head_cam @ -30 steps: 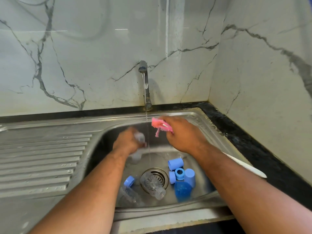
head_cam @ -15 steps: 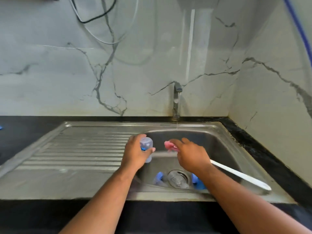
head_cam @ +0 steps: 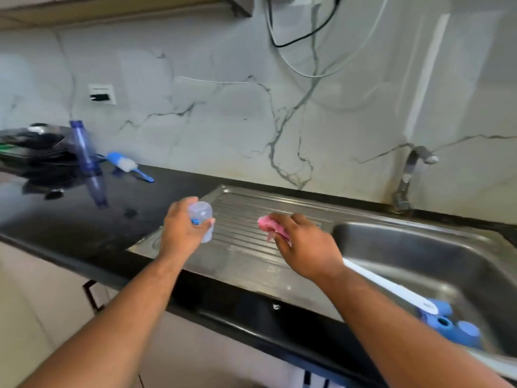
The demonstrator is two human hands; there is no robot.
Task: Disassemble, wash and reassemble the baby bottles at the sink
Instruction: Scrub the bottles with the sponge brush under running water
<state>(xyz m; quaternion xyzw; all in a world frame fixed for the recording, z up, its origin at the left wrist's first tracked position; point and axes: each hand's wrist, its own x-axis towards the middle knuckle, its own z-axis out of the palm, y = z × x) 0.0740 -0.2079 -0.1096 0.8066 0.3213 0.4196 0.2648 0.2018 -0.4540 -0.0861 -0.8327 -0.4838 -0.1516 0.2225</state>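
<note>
Gripping a clear baby bottle [head_cam: 202,219] above the drainboard [head_cam: 246,249], the left hand [head_cam: 180,233] curls round it. The right hand [head_cam: 306,249] clasps a pink-headed brush [head_cam: 265,223]. Blue caps [head_cam: 454,327] lie in the sink basin [head_cam: 405,247]; black counter [head_cam: 84,225], marble wall [head_cam: 223,121].

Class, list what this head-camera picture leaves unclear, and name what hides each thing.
Head view throughout.
Clear bottle: partly hidden by the left hand.
Right hand: its grip on the pink brush is hidden by its own back.
Blue parts in the sink: blurred, partly behind the brush handle; number unclear.
</note>
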